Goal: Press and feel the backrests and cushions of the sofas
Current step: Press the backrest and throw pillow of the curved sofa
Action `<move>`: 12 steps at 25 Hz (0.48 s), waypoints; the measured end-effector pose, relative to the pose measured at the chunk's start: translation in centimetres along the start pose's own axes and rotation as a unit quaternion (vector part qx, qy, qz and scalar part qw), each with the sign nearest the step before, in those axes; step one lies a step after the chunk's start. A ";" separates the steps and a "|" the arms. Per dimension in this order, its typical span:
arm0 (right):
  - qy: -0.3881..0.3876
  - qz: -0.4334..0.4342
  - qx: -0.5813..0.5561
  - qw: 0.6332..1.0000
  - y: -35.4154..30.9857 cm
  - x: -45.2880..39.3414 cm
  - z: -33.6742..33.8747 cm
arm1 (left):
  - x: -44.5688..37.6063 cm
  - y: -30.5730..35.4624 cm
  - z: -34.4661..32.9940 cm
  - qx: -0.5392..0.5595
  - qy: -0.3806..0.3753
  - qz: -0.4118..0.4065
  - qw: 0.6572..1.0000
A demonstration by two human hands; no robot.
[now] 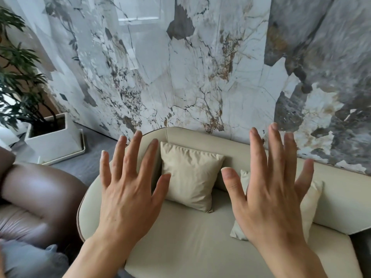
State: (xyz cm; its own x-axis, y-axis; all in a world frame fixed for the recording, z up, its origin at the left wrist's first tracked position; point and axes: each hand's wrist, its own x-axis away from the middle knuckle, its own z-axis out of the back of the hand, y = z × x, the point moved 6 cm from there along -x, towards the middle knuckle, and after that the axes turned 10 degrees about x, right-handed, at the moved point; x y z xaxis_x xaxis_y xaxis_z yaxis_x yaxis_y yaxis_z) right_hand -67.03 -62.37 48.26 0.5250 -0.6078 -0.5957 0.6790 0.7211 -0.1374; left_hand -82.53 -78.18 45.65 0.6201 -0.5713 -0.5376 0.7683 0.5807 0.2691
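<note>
Both hands [128, 197] spread above sofa [190, 243]

The right hand [269, 189] covers most of the second cushion [310, 203], and the left hand [128, 189] hides part of the cream sofa's [186, 243] armrest. The brown sofa [38, 197] and the plant [18, 73] run off the left edge. The wall [331, 47] blurs toward the right.
</note>
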 end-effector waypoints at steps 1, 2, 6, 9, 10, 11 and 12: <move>0.001 -0.005 0.006 1.000 -0.6 -0.3 -0.4 | -0.7 -0.8 -0.2 0.007 0.001 -0.006 1.000; 0.001 -0.009 0.011 1.000 -1.4 -0.5 -0.9 | -1.3 -1.8 -0.5 0.014 0.000 -0.010 1.000; 0.001 -0.024 0.044 0.999 -5.7 -1.5 -3.4 | -3.7 -6.9 -1.8 0.044 -0.012 -0.019 0.999; -0.010 -0.039 0.083 0.996 -10.9 -2.6 -5.9 | -6.2 -12.7 -2.6 0.063 -0.025 -0.033 0.997; -0.014 -0.042 0.090 0.995 -12.5 -2.9 -6.7 | -7.1 -14.5 -2.8 0.065 -0.025 -0.039 0.997; -0.016 -0.044 0.096 0.994 -13.9 -3.2 -7.4 | -7.8 -16.0 -3.0 0.066 -0.027 -0.044 0.996; -0.017 -0.048 0.102 0.993 -15.0 -3.5 -8.0 | -8.4 -17.3 -3.3 0.065 -0.032 -0.049 0.996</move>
State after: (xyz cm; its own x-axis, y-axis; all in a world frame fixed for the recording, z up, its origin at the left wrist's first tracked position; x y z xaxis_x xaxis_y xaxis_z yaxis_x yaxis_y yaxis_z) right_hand -83.14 -68.42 46.07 0.4671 -0.6849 -0.5593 0.8150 0.5787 -0.0281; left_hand -101.60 -81.52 42.89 0.5466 -0.6602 -0.5151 0.8372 0.4430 0.3205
